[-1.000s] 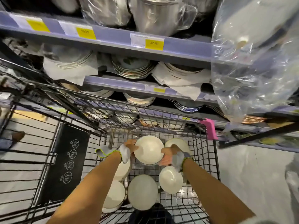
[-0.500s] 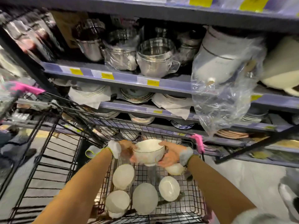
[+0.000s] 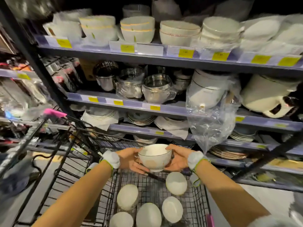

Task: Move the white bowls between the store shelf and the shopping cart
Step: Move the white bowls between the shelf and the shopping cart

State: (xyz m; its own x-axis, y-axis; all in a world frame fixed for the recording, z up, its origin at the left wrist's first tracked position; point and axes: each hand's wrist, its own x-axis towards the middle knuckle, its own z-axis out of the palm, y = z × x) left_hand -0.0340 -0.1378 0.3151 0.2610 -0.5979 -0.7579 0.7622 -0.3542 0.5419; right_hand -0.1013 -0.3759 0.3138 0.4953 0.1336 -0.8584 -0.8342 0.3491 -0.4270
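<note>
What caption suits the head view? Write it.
Both hands, left hand and right hand, lift a white bowl above the cart.

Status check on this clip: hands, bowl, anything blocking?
Both hands, left and right, cup one white bowl above the cart. Five bowls lie in cart. Hanging plastic bag right of path.

Both forearms are bare. Each wrist wears a fluffy white cuff, the left cuff (image 3: 112,158) and the right cuff (image 3: 195,159), each edged with a thin lime-green band on the arm side. A small grey tab (image 3: 194,179) with green trim hangs under the right cuff
</note>
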